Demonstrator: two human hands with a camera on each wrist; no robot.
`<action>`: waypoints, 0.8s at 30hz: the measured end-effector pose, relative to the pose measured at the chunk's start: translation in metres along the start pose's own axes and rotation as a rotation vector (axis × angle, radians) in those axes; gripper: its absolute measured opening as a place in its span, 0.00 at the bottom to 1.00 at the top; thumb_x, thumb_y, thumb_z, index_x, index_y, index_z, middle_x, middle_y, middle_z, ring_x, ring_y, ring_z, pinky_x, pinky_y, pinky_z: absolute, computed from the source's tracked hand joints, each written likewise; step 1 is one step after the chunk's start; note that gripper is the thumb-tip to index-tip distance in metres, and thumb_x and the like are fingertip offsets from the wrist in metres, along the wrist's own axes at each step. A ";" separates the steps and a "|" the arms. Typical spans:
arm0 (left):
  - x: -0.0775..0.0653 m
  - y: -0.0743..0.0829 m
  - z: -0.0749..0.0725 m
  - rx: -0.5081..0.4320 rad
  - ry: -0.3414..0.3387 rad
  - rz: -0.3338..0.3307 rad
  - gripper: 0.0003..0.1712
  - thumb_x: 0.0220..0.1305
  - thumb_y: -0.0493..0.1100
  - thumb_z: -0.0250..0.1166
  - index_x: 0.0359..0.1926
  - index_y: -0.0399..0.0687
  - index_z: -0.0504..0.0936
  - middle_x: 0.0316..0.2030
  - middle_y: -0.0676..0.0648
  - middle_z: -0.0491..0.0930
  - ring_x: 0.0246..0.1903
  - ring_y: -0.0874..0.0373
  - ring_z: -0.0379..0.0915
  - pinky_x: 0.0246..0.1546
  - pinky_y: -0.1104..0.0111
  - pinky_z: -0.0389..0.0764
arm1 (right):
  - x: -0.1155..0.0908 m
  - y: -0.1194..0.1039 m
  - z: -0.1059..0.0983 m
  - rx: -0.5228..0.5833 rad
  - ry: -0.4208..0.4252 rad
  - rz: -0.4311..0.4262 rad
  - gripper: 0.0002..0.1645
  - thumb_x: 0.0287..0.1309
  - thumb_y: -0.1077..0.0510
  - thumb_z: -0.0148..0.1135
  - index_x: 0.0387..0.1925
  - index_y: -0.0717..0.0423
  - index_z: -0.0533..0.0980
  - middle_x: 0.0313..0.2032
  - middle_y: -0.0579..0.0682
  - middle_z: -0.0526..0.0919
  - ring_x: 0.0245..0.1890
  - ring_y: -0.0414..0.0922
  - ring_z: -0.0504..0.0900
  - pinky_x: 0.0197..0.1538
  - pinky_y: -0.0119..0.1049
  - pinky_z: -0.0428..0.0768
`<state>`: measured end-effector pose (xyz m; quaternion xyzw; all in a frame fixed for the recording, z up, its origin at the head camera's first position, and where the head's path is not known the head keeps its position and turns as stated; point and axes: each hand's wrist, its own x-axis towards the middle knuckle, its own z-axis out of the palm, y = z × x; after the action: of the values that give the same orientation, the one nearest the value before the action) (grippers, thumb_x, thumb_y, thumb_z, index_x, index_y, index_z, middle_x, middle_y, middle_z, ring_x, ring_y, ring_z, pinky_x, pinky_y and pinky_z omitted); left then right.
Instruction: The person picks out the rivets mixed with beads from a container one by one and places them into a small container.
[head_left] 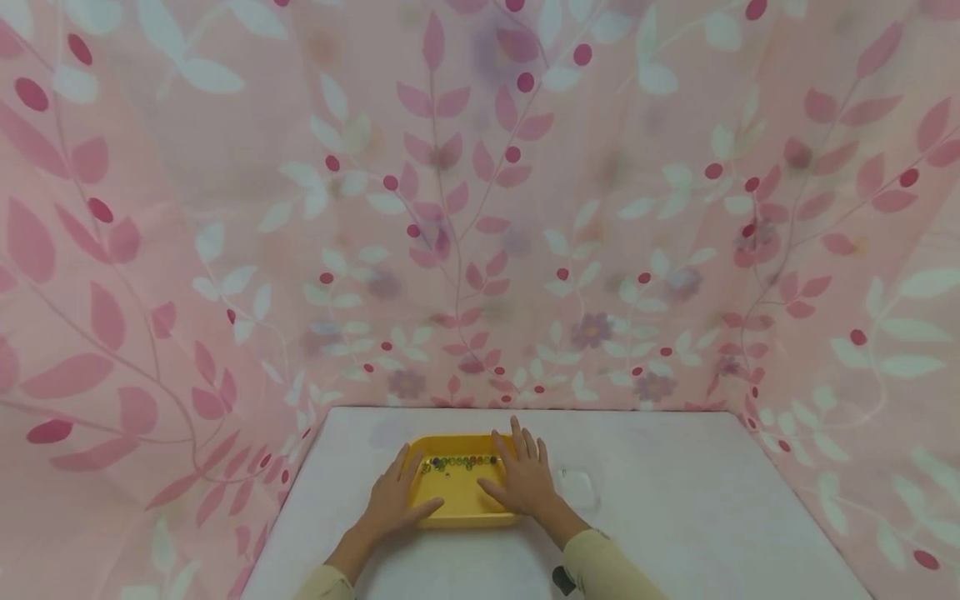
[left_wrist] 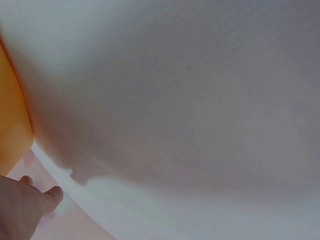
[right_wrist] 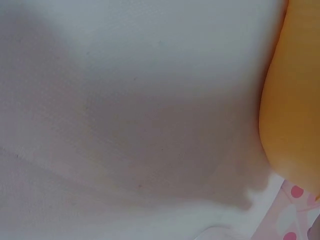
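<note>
A shallow yellow tray [head_left: 468, 522] sits on the white table, its outer wall also showing in the left wrist view [left_wrist: 11, 115] and the right wrist view [right_wrist: 295, 100]. Small round glassy beads or marbles [head_left: 461, 461] line up along its far side, with a few loose ones at the far left. My left hand [head_left: 396, 498] is at the tray's left side, fingers extended and thumb over the near edge. Over the right side is my right hand [head_left: 527, 483], its fingers spread and its thumb pointing inward. Neither hand grips anything visible; whether they touch the rim is unclear.
A clear, shallow container [head_left: 577, 488] stands on the table just right of the tray. Near the right sleeve lies a small dark object [head_left: 562, 580], partly hidden. Pink leaf-patterned fabric [head_left: 480, 250] hangs behind and around the white table [head_left: 675, 500].
</note>
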<state>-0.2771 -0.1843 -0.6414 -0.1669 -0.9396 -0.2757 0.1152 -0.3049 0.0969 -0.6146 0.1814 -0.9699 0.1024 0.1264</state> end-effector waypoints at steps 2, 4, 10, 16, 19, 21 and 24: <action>0.000 0.000 -0.001 -0.005 -0.012 -0.017 0.56 0.55 0.71 0.65 0.74 0.43 0.60 0.75 0.32 0.50 0.68 0.29 0.56 0.59 0.32 0.62 | 0.001 0.000 0.001 -0.003 -0.014 0.010 0.54 0.57 0.22 0.50 0.77 0.42 0.53 0.78 0.60 0.41 0.74 0.62 0.54 0.71 0.65 0.53; 0.001 0.000 -0.001 -0.010 -0.033 -0.041 0.56 0.55 0.72 0.64 0.75 0.45 0.59 0.76 0.33 0.49 0.70 0.31 0.55 0.61 0.33 0.60 | 0.001 0.001 0.003 -0.006 -0.015 0.010 0.54 0.57 0.22 0.50 0.77 0.41 0.53 0.79 0.59 0.40 0.74 0.61 0.54 0.71 0.64 0.53; 0.001 0.002 -0.005 -0.025 -0.088 -0.086 0.57 0.56 0.74 0.62 0.77 0.49 0.56 0.78 0.36 0.45 0.73 0.34 0.51 0.64 0.34 0.57 | 0.000 0.002 0.005 -0.011 -0.016 0.011 0.54 0.57 0.22 0.51 0.77 0.41 0.52 0.79 0.59 0.38 0.75 0.61 0.53 0.71 0.64 0.53; 0.001 0.004 -0.008 -0.006 -0.100 -0.099 0.57 0.56 0.75 0.61 0.77 0.50 0.55 0.78 0.37 0.45 0.73 0.35 0.50 0.65 0.34 0.56 | 0.001 0.002 0.004 -0.037 -0.026 0.007 0.54 0.57 0.21 0.47 0.77 0.41 0.52 0.79 0.58 0.39 0.75 0.60 0.54 0.71 0.64 0.54; 0.001 0.005 -0.009 0.000 -0.099 -0.096 0.57 0.55 0.75 0.61 0.77 0.50 0.56 0.78 0.37 0.45 0.73 0.35 0.51 0.65 0.34 0.56 | 0.001 0.002 0.004 -0.045 -0.037 0.004 0.54 0.57 0.20 0.47 0.78 0.41 0.51 0.79 0.58 0.38 0.75 0.60 0.54 0.72 0.64 0.53; 0.001 0.006 -0.009 0.000 -0.103 -0.095 0.57 0.55 0.75 0.61 0.77 0.50 0.55 0.78 0.37 0.45 0.73 0.35 0.51 0.65 0.34 0.56 | 0.001 0.002 0.003 -0.045 -0.043 0.001 0.54 0.57 0.20 0.47 0.78 0.41 0.51 0.79 0.58 0.38 0.75 0.60 0.53 0.72 0.63 0.53; 0.002 0.006 -0.009 0.000 -0.107 -0.095 0.57 0.56 0.75 0.61 0.77 0.50 0.55 0.78 0.37 0.44 0.73 0.34 0.51 0.65 0.34 0.55 | 0.001 0.001 0.002 -0.049 -0.049 -0.006 0.55 0.57 0.21 0.48 0.78 0.40 0.50 0.79 0.57 0.37 0.75 0.59 0.53 0.72 0.64 0.52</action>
<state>-0.2752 -0.1838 -0.6308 -0.1368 -0.9513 -0.2714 0.0520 -0.3067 0.0971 -0.6164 0.1839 -0.9743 0.0737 0.1072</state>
